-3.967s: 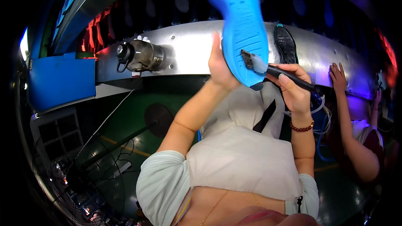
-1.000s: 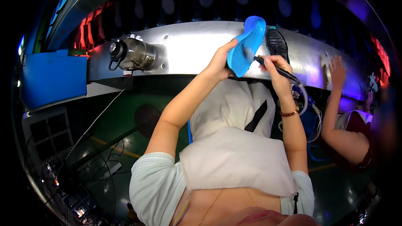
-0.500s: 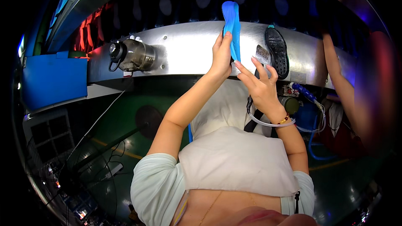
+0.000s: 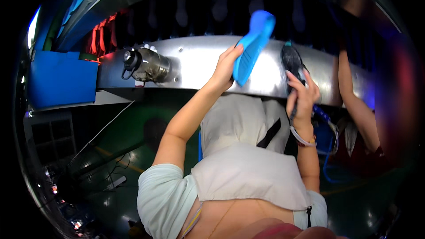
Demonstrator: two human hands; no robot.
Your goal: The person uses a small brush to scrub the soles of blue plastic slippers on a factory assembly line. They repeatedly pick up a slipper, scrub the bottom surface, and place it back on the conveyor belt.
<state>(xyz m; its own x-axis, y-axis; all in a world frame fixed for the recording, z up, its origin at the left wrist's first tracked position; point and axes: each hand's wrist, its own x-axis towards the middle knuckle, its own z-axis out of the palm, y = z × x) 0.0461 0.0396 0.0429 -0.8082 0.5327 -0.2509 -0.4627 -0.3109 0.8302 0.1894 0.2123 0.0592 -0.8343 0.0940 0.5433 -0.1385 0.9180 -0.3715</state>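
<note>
- Two pale mint cloth sleeves [image 4: 166, 190] lie nearest, one on each of the person's arms, with one cream cloth apron [image 4: 254, 172] between them; one flat black strap [image 4: 269, 133] slants across its far part.
- One beaded bracelet [image 4: 313, 140] rings the right wrist, and one pale, flexible tube [image 4: 297, 137] bends beside it.
- Two bare hands work here, well apart. The left hand [image 4: 226, 67] is clamped on one long, bright blue, foot-shaped sole [image 4: 252, 54] — gripped by its near part, tilted, and raised over the ledge.
- The right hand [image 4: 304, 99] has its fingers bent, with one slim black handle [image 4: 293, 111] by the thumb — blur hides whether the grip is closed on it, so I cannot tell.
- Just beyond those fingertips, one black, foot-shaped sole [image 4: 290, 58] with a teal tip lies on the ledge, partly covered by the hand.
- One curved, brushed-metal ledge [image 4: 208, 62] runs across the view, and one smoky, see-through bottle [image 4: 154, 66] with a black looped cap lies on its left part.
- One flat-sided blue box [image 4: 64, 79] stands at the far left; one co-worker's bare arm [image 4: 346, 79] reaches in at the right.
- Farthest off, at least five dim, grey, sole-shaped forms [image 4: 220, 8] line the dark space behind the ledge, and at least two red-lit strips [image 4: 101, 40] hang at its left end.
</note>
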